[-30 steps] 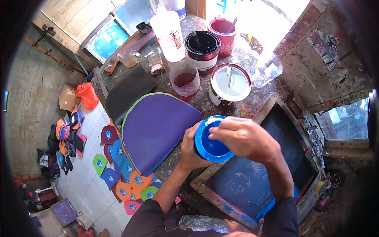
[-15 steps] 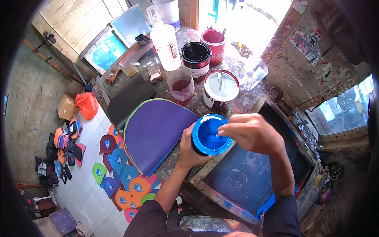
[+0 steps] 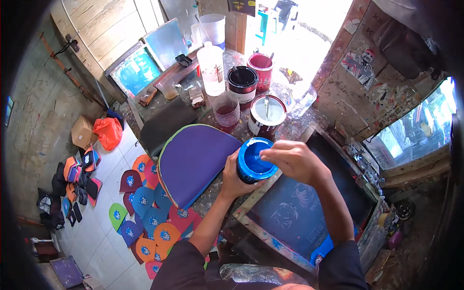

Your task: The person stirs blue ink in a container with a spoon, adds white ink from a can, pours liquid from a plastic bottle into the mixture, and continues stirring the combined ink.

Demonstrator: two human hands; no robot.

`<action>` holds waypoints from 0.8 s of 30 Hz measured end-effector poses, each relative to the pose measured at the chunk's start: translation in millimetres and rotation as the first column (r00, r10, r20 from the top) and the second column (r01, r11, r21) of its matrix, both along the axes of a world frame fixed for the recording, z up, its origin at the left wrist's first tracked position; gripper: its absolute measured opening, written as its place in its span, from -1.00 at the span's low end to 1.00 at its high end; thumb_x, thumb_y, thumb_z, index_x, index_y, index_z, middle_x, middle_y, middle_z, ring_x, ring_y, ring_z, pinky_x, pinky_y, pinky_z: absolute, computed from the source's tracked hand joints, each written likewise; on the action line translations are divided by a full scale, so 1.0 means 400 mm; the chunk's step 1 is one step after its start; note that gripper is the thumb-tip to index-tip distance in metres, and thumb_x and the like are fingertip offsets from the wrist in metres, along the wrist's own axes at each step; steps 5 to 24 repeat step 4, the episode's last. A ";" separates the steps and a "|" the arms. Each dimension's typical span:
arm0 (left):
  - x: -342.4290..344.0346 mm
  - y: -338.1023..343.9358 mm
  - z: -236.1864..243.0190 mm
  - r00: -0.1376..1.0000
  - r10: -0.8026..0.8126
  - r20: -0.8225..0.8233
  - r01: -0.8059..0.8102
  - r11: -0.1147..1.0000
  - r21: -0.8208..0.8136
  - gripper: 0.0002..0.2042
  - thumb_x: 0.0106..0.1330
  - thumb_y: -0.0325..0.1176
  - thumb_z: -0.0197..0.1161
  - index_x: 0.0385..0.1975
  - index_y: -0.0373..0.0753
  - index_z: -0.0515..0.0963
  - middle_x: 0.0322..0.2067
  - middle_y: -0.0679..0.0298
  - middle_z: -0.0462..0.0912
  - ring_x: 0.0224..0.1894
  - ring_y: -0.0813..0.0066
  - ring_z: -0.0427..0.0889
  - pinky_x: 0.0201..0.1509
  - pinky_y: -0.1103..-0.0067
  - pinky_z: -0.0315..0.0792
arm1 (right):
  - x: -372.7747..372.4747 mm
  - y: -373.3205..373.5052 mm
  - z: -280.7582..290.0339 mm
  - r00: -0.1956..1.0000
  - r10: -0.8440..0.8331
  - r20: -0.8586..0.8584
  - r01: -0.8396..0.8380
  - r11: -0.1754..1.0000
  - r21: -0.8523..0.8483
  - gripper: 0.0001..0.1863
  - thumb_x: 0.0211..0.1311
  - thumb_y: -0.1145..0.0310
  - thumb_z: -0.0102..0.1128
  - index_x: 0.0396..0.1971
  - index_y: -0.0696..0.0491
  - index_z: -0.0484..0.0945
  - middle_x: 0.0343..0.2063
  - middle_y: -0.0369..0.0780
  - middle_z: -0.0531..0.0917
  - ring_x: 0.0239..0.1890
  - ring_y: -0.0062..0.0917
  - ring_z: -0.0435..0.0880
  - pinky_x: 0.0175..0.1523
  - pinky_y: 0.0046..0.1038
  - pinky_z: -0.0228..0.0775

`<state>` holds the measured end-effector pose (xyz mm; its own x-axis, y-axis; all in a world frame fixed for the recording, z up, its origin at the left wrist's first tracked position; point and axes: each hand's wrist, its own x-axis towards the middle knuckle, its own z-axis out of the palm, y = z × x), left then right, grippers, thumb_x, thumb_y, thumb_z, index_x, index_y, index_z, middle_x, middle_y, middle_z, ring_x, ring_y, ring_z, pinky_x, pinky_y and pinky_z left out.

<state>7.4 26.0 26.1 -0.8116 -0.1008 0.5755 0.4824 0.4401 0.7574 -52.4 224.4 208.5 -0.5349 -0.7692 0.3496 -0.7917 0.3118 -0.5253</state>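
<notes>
My left hand (image 3: 233,178) wraps around the side of a can of blue paint (image 3: 248,172), tilted slightly so its open mouth shows. Over the can's right rim, my right hand (image 3: 296,160) has its fingers pinched together. A small pale tip shows under those fingers, inside the can; what it belongs to is mostly hidden. To the left of the can lies a stack of half-round sheets (image 3: 198,162), purple on top. On the right, below my right forearm, rests a wood-framed printing screen (image 3: 285,232) with pale drawings on its mesh. A bright blue strip-shaped tool (image 3: 321,249) lies at its near edge.
Behind the can stand a can of white paint (image 3: 268,113), a dark paint can (image 3: 243,80), a red bucket (image 3: 261,71), a clear cup (image 3: 226,112) and a white bottle (image 3: 210,70). Printed colored pieces (image 3: 154,220) lie at lower left; a red bag (image 3: 108,134) sits on the floor.
The whole view has shifted a little with my head. My right hand has moved slightly left relative to the can's mouth. The left hand keeps its hold on the paint can.
</notes>
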 end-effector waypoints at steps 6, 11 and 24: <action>0.007 -0.009 0.017 1.000 0.014 -0.018 -0.014 1.000 -0.002 0.09 -0.19 -0.04 0.79 0.37 -0.28 0.29 0.17 -0.05 0.57 0.18 -0.05 0.63 0.28 0.16 0.53 | -0.027 0.005 -0.021 0.998 -0.058 0.022 0.053 0.981 0.187 -0.76 0.34 0.48 0.29 -0.03 0.12 0.75 -0.22 -0.07 0.76 -0.19 -0.22 0.77 0.00 -0.30 0.66; 0.007 -0.009 0.017 1.000 0.014 -0.018 -0.014 1.000 -0.002 0.09 -0.19 -0.04 0.79 0.37 -0.28 0.29 0.17 -0.05 0.57 0.18 -0.05 0.63 0.28 0.16 0.53 | -0.027 0.005 -0.021 0.998 -0.058 0.022 0.053 0.981 0.187 -0.76 0.34 0.48 0.29 -0.03 0.12 0.75 -0.22 -0.07 0.76 -0.19 -0.22 0.77 0.00 -0.30 0.66; 0.007 -0.009 0.017 1.000 0.014 -0.018 -0.014 1.000 -0.002 0.09 -0.19 -0.04 0.79 0.37 -0.28 0.29 0.17 -0.05 0.57 0.18 -0.05 0.63 0.28 0.16 0.53 | -0.027 0.005 -0.021 0.998 -0.058 0.022 0.053 0.981 0.187 -0.76 0.34 0.48 0.29 -0.03 0.12 0.75 -0.22 -0.07 0.76 -0.19 -0.22 0.77 0.00 -0.30 0.66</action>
